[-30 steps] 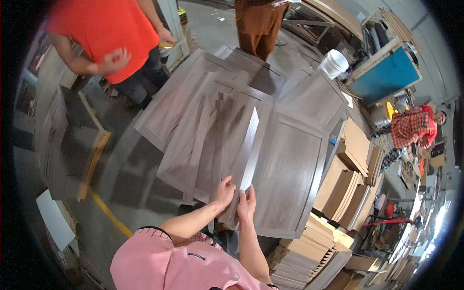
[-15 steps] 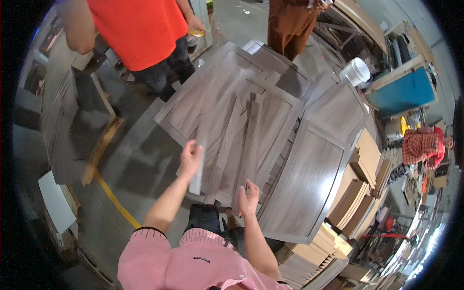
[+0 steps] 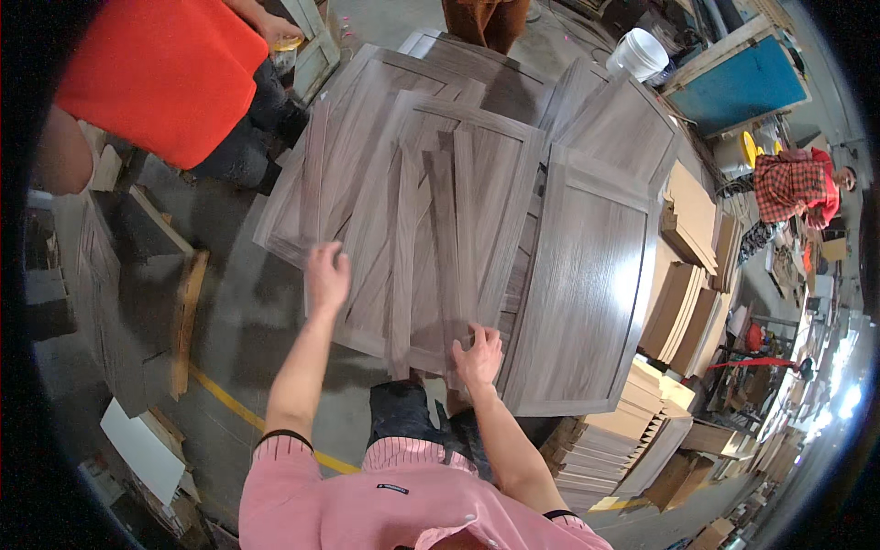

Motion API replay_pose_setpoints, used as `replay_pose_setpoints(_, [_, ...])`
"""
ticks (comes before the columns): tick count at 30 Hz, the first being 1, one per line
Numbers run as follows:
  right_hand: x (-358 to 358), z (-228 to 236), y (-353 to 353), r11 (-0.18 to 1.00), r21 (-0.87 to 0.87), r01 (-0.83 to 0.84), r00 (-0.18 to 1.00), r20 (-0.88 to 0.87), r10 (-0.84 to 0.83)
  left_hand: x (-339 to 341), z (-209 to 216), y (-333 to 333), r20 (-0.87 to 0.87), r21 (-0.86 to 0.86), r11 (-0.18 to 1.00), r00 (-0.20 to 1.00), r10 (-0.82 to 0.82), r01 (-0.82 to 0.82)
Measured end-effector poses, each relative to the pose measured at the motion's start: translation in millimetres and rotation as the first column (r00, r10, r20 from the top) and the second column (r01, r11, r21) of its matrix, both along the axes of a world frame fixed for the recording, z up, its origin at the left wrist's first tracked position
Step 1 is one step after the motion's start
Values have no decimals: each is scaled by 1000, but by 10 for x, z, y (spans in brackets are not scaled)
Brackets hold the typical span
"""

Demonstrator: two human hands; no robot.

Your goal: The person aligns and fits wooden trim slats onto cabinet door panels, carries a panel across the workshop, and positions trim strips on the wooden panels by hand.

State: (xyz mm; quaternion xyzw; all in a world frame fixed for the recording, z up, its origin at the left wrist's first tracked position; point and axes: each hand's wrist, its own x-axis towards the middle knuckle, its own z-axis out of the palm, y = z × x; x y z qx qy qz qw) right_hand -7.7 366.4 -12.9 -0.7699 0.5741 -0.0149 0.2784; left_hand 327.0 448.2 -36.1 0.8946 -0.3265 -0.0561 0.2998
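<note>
Several grey-brown wood-grain panels with raised frames (image 3: pixel 513 137) lie overlapping in front of me. Loose narrow strips of the same finish rest on them, among them a light strip (image 3: pixel 401 257) and a darker strip (image 3: pixel 444 220). My left hand (image 3: pixel 327 278) is closed at the panels' left edge, on a thin wood strip (image 3: pixel 316 174) that is blurred by motion. Near the close end of the darker strip is my right hand (image 3: pixel 478 357), fingers bent and apart from the thumb. Whether it touches that strip is hard to tell.
A person in an orange shirt (image 3: pixel 165 73) stands at the far left; another in brown trousers (image 3: pixel 486 20) is beyond the panels. A white bucket (image 3: pixel 639 55), a blue board (image 3: pixel 741 87) and stacked cardboard pieces (image 3: pixel 674 307) stand right. A wood-edged stack (image 3: pixel 188 321) is left.
My left hand has moved left and slightly away from me, with the thin strip. My right hand has shifted slightly right, its fingers more spread. The view has turned, moving the panels up and left.
</note>
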Motion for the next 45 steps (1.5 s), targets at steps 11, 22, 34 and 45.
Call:
replay_pose_setpoints(11, [-156, -214, 19, 959, 159, 233, 958, 133, -254, -1872, 196, -719, -473, -97, 985, 865, -170, 141])
replay_pose_setpoints(22, [-765, 565, -309, 910, 162, 381, 885, 221, -410, -1945, 131, -798, -202, 154, 927, 930, -308, 341])
replay_pose_setpoints(34, [-2819, 151, -664, 852, -364, 376, 926, 121, -357, -2895, 598, -2758, 335, 394, 301, 169, -927, 868])
replay_pose_setpoints(45, [-3371, -476, -1099, 739, -370, 563, 822, 349, -451, -3548, 413, -3965, 444, 360, 166, -13, -896, 918])
